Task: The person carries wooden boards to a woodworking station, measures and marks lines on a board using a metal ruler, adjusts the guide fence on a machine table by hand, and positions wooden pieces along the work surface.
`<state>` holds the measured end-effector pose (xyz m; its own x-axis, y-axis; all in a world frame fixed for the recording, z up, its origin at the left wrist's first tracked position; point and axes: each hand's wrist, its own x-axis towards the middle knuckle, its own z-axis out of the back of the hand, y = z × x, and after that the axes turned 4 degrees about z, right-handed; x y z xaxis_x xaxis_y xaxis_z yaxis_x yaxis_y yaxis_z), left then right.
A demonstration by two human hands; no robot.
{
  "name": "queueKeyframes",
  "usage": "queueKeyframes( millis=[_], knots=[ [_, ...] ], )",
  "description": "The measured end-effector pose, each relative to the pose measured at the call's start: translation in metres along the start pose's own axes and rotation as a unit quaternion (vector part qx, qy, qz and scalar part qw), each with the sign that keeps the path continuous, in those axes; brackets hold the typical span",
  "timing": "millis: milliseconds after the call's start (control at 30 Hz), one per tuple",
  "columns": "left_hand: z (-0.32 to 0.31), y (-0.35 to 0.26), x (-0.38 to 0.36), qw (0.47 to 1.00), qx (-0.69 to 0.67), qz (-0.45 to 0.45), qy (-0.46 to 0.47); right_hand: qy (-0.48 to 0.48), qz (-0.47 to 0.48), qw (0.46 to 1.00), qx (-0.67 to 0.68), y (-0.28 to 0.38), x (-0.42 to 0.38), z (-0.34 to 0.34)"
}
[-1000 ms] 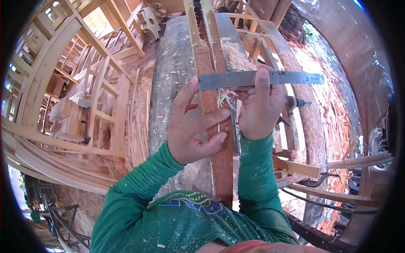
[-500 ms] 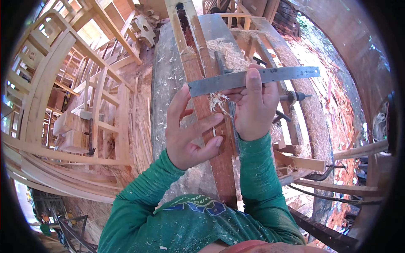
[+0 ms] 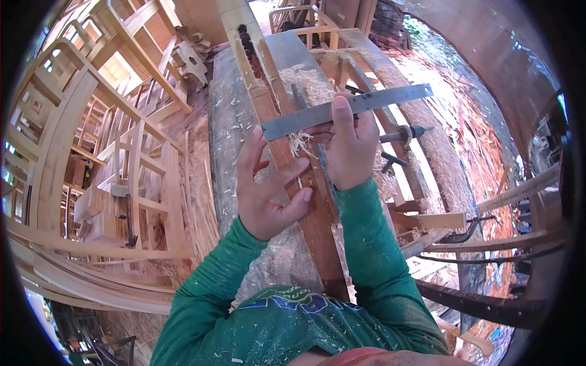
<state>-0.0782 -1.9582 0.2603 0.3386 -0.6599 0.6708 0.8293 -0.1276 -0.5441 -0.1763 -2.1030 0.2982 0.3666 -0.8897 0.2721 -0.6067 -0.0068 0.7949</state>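
A flat grey metal strip (image 3: pixel 292 124) with a small hole near its right end lies slantwise across my view. My right hand (image 3: pixel 353 149) is closed on its middle, thumb on the upper face. Spread fingers show on my left hand (image 3: pixel 266 204); one fingertip is at the strip's left end, but whether it touches cannot be told. Its other fingers are over the reddish-brown wooden piece (image 3: pixel 322 244), which runs lengthwise below both hands and has a long slot at its far part. Curly wood shavings (image 3: pixel 300 144) show on the wood just under the strip.
Beneath the wood is a grey, shaving-strewn bench top (image 3: pixel 229 116). A clamp with a dark handle (image 3: pixel 403 135) stands right of my right hand. Wooden frames (image 3: pixel 143 165) fill the left side. Another clamp (image 3: pixel 467 230) grips wood at the lower right.
The view has shifted a little, so the hands and strip appear farther left. The strip's right end looks tilted slightly more upward. My right hand keeps its hold.
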Motion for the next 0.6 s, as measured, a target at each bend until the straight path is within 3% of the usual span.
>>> queueKeyframes(
  millis=[267, 367, 400, 433, 500, 533, 600],
  knots=[
    [0.005, -0.008, 0.0, 0.999, -0.001, -0.016, 0.032, 0.0, 0.017, 0.999, -0.037, -0.001, -0.001, 0.002],
    [-0.002, -0.003, -0.001, 0.999, 0.018, -0.051, -0.004, -0.022, 0.03, 0.998, -0.052, -0.002, 0.005, 0.003],
    [-0.005, -0.004, -0.003, 1.0, -0.017, -0.024, 0.008, -0.034, 0.059, 0.995, -0.07, -0.004, 0.008, 0.003],
    [-0.006, -0.004, -0.006, 0.998, -0.055, -0.003, 0.025, -0.009, 0.201, 0.957, -0.209, -0.003, 0.005, 0.005],
    [-0.01, 0.005, -0.01, 0.994, -0.096, 0.011, 0.057, 0.047, 0.284, 0.91, -0.299, 0.036, -0.011, -0.005],
    [-0.01, 0.012, -0.013, 0.991, -0.113, 0.016, 0.068, 0.082, 0.24, 0.936, -0.246, 0.069, -0.029, -0.02],
    [-0.015, 0.019, -0.014, 0.988, -0.133, 0.0, 0.075, 0.038, 0.429, 0.769, -0.473, 0.096, -0.05, -0.03]
  ],
)
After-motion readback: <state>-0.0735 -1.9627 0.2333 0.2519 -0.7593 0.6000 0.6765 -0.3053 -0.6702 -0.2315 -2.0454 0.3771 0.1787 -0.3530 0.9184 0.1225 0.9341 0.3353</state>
